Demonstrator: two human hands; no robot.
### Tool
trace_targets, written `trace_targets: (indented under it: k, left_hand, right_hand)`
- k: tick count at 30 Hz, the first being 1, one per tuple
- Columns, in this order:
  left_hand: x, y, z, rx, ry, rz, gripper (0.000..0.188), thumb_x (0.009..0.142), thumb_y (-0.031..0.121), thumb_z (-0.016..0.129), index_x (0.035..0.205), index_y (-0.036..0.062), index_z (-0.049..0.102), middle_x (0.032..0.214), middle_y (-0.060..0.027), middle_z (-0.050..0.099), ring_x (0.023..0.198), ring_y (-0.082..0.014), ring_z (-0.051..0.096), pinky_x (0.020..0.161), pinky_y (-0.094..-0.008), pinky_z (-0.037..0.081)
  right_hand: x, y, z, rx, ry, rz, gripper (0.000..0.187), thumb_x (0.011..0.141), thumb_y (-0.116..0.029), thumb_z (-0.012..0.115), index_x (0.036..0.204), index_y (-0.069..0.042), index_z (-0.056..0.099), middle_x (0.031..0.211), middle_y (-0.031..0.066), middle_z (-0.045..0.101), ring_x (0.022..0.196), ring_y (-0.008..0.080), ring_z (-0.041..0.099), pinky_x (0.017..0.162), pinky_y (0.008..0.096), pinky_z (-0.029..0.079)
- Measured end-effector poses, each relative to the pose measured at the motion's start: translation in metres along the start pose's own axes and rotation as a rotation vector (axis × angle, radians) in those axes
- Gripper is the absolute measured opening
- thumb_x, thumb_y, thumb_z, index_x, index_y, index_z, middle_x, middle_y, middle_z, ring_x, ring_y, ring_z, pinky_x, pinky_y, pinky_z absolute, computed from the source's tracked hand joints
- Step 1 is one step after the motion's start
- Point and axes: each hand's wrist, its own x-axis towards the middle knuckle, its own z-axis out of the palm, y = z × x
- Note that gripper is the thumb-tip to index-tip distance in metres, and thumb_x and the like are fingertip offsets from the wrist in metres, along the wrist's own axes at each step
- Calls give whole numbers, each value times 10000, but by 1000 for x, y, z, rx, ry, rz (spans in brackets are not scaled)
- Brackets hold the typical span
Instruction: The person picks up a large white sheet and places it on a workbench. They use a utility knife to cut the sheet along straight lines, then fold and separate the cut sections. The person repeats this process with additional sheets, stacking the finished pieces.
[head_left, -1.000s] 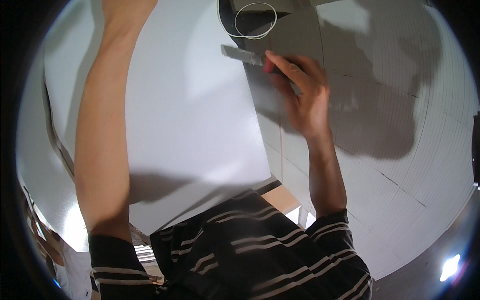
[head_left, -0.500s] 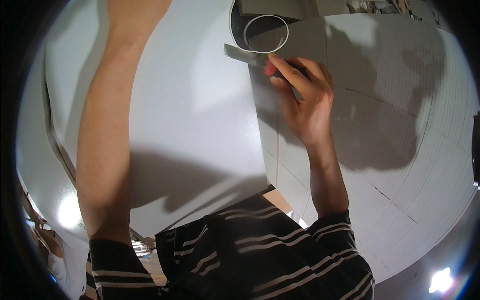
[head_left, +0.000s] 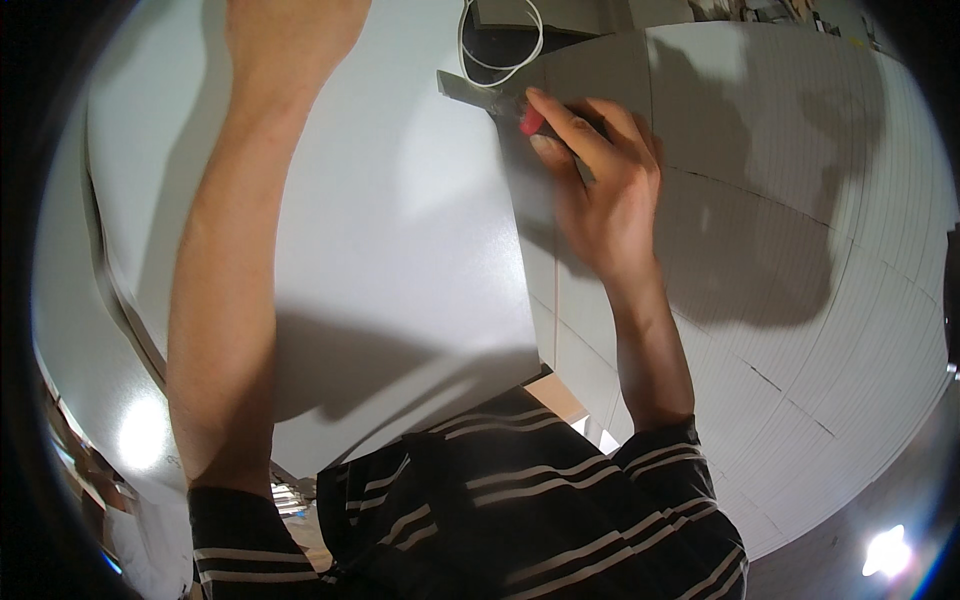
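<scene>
Right hand curled around a red-handled knife at the white board edge, left hand flat on board, fingers cut off at frame top.

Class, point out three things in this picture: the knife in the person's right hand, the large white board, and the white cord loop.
knife (head_left: 470, 92), head view, on the grey blade.
white board (head_left: 400, 250), head view, on its bare middle.
white cord loop (head_left: 466, 55), head view, on the loop's left strand.

Right hand gripping red-handled cutter, perhaps a knife, left hand on white board
</scene>
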Motion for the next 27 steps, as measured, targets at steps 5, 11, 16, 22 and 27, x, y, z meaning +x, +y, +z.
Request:
trace_targets:
  k: [5,11,16,22,27]
  left_hand:
    - [-2,6,-2,88,-32,-69,302,1011,64,543,1301,-8,589,1232,-268,663,1223,-371,621,1061,-428,468]
    - [16,13,-8,-355,-20,-362,294,1008,51,542,1294,4,596,1215,-265,672,1197,-373,637,1031,-422,490]
    - [4,-2,2,40,13,39,293,1004,41,545,1289,3,599,1187,-260,687,1157,-373,658,1009,-415,504]
    - [-2,-9,6,6,27,13,288,1001,40,542,1279,-1,605,1185,-261,687,1151,-378,658,1010,-415,500]
    - [5,-3,2,-157,8,-53,289,999,45,541,1275,-12,607,1191,-264,681,1157,-384,650,1013,-421,497]
  right_hand:
    - [12,-2,10,38,69,12,298,855,-73,761,1149,-122,783,970,42,733,889,238,657,817,366,514]
    - [30,1,25,89,138,22,294,852,-88,760,1145,-111,783,954,72,731,862,248,662,799,358,532]
    - [21,0,23,103,152,17,300,859,-96,762,1158,-113,780,959,86,729,883,249,664,809,354,536]
    - [2,-10,7,77,84,90,302,864,-92,766,1164,-120,780,964,82,733,907,252,661,805,349,537]
    - [14,-12,19,38,138,105,304,862,-111,770,1164,-133,782,961,54,739,913,243,662,813,360,534]
